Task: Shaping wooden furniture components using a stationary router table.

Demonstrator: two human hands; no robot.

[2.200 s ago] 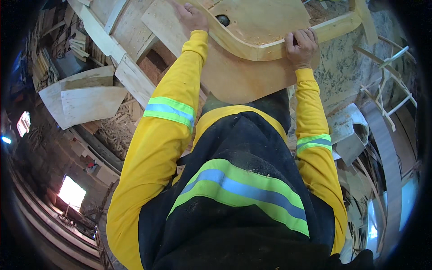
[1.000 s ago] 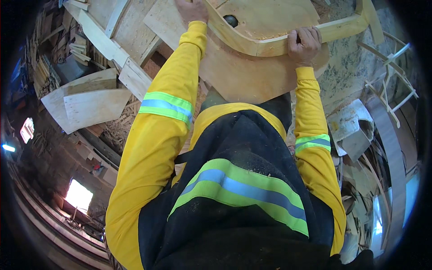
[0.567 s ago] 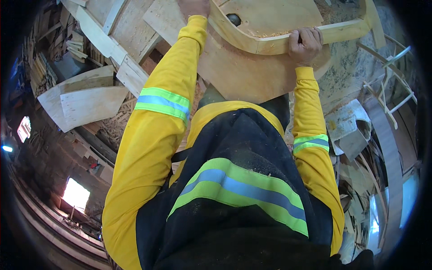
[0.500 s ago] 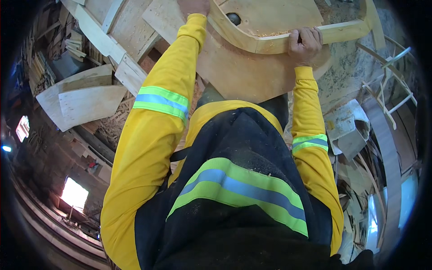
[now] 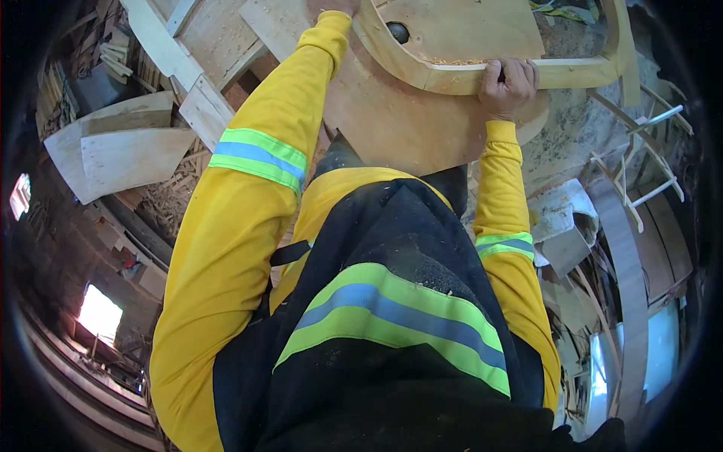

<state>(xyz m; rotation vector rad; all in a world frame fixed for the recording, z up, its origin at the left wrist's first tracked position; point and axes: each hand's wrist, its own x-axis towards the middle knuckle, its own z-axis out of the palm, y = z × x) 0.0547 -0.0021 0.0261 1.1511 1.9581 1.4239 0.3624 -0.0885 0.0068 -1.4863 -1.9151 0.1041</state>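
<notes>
Lying over a flat wooden board (image 5: 407, 132), a curved wooden frame (image 5: 444, 80) is gripped by the right hand (image 5: 509, 87).
The frame is placed at the top of the view, right of centre, with its bend turned toward the person's body; its upper edge is clamped under the curled fingers of the right hand, just right of the bend. The left hand (image 5: 333, 7) is cut off by the top edge, beside the frame's left part, so whether it is closed on anything cannot be told. Inside the bend, wood shavings (image 5: 461, 62) are gathered along the frame, and a dark round thing (image 5: 398, 32) is seen near its left side. Both arms are covered by yellow sleeves (image 5: 239, 218) with bright bands. Far to the left, two pale panels (image 5: 132, 160) are overlapped.
</notes>
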